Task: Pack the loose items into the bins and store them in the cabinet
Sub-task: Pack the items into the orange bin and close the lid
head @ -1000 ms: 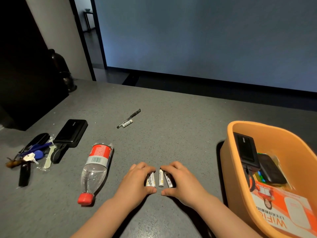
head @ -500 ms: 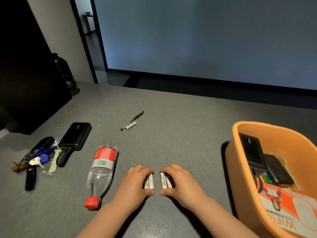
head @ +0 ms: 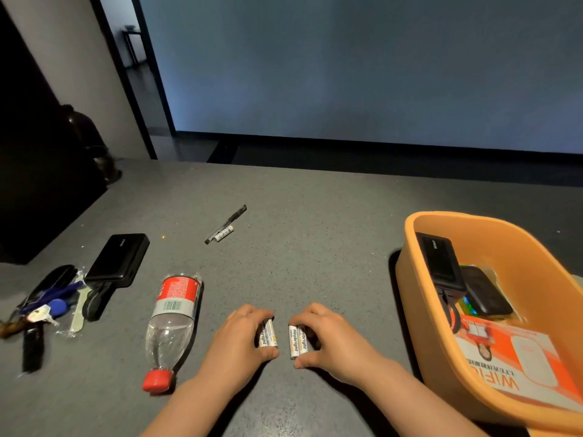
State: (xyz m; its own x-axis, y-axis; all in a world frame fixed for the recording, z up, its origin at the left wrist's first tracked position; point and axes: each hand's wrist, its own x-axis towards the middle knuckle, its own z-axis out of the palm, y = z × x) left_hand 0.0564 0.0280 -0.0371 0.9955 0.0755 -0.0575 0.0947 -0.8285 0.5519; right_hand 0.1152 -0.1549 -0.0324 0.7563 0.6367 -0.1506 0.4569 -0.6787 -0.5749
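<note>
Left grip (head: 243, 337) and right grip (head: 325, 337) each pinching batteries (head: 296, 340)

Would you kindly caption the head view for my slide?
Left hand and right hand each grip batteries beside an orange bin.

Surface (head: 315, 247): grey, speckled, far edge along a dark floor strip.
Right edge: orange bin (head: 416, 298) standing on the surface.
Near edge, centre: white batteries (head: 296, 340), lying in two small groups.
Left of centre: clear plastic bottle (head: 172, 329) on its side, red cap toward the near edge.
Left edge: black power bank (head: 118, 260); beside it, a cluster of keys and small items (head: 47, 307).
Centre, toward far edge: black pen (head: 225, 223) with one small battery (head: 224, 233) just beside it.
</note>
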